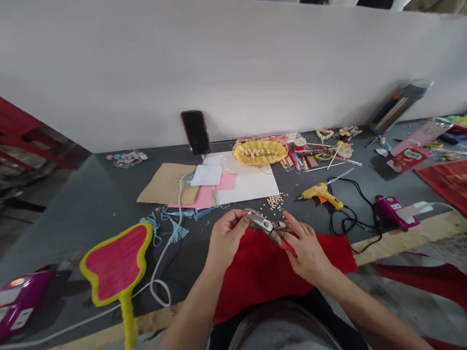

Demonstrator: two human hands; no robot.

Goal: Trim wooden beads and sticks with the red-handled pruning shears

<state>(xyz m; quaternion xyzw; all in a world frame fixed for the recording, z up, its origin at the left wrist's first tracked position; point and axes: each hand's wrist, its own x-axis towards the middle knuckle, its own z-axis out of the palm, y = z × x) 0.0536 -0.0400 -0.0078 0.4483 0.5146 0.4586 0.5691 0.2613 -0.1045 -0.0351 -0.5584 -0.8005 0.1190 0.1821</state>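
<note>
My right hand [308, 250] is wrapped round the red handles of a pair of pliers [268, 225], whose metal jaws point up and left. At the jaw tips, my left hand [226, 236] is closed in a pinch of thumb and forefinger. A pale speck shows at those fingertips, too small to name. Just beyond the pliers lies a loose pile of small pale beads [275, 201] on the grey table. A red cloth [255, 277] is spread below both hands, over the lap and the table's front edge.
A yellow glue gun [323, 194] with a black cord lies to the right, near a purple power strip [396, 211]. Behind stand a yellow basket [260, 151] and a phone [197, 132]. Papers [251, 187], blue tassels [178, 231], a white cable [164, 262] and a pink-and-yellow fan [118, 265] lie leftward.
</note>
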